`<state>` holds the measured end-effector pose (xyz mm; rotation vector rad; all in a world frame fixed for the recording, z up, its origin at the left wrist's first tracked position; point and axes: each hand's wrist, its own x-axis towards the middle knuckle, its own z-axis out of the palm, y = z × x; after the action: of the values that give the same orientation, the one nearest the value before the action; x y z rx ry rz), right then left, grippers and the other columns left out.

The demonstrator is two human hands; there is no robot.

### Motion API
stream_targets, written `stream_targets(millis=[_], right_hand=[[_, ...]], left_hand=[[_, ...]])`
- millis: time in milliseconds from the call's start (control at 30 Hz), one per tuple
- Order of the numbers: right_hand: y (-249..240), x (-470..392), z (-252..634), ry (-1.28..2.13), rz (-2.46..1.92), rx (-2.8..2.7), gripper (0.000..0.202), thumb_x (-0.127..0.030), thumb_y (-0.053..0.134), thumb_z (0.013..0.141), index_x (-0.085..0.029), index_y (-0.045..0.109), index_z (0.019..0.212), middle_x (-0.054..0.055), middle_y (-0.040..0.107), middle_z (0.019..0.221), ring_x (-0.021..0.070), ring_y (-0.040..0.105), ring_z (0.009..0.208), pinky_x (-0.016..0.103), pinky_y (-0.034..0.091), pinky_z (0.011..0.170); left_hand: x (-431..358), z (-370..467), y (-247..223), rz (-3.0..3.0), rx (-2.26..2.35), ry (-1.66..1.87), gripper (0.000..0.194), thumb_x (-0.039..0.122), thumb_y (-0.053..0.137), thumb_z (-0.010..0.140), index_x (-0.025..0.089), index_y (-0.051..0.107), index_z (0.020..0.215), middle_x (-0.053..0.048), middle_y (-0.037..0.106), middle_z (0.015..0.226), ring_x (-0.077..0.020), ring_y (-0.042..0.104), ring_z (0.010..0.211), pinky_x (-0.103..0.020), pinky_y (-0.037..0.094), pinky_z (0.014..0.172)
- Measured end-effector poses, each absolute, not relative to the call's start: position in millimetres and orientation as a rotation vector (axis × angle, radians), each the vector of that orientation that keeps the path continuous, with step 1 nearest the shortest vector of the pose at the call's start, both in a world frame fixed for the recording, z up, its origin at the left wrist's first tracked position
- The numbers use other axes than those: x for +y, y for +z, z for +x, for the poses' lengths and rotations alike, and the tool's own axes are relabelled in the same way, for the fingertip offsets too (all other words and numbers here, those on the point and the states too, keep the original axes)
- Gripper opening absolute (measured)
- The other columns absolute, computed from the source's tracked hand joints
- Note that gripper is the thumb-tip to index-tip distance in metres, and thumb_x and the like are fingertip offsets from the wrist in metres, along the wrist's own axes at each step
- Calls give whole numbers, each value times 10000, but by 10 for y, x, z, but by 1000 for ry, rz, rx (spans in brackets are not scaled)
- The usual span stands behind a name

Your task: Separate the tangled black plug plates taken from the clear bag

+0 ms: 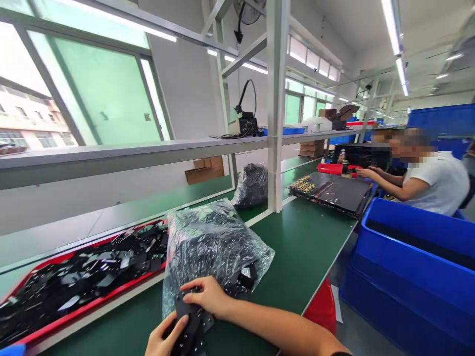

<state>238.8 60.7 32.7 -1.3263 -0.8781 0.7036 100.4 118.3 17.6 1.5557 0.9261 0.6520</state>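
Note:
My left hand [165,337] is at the bottom of the view, thumb and fingers closed around the edge of a flat black plastic part [191,329]. Over the upper end of the black parts, my right hand [210,296] grips a black plastic piece [181,305] between thumb and fingers. Whether both hands hold one piece or separate ones is hard to make out. Just beyond them lies a clear plastic bag [208,237] full of black parts. Loose black parts [241,282] show at its mouth, beside my right wrist.
On the left a long red tray [129,284] holds heaped black pieces. A second filled bag [254,185] lies behind the white post [275,109]. Dark stacked panels [330,190] lie farther along the green bench [300,242]. Blue bins [415,277] stand right, near a seated person [434,178].

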Motion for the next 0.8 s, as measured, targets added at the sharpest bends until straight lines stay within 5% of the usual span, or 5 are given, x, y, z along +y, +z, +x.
stream_targets(millis=[233,367,800], right_hand=[[169,469,2386,789,-1302,-959,258,-289,682,691,-210,761,923,32,737,940,197,625,845,328,466,823],[104,318,2385,836,-1336,-955,282,-315,668,738,-207,742,988,50,734,1002,212,641,879,361,471,860],[145,152,2409,679,-1504,-1115,260,-314,646,797,-243,732,1032,23,732,1055,243,675,940,385,504,901]], left_hand=[[1024,948,163,1719,637,558,393,520,644,746,141,728,808,-46,702,758,-207,592,711,-283,462,682],[1017,932,82,1635,647,484,365,492,689,710,143,731,808,-49,708,822,-203,593,768,-287,457,756],[959,931,51,1455,576,292,296,416,681,747,127,682,807,-7,667,750,-136,577,666,-223,446,614]])
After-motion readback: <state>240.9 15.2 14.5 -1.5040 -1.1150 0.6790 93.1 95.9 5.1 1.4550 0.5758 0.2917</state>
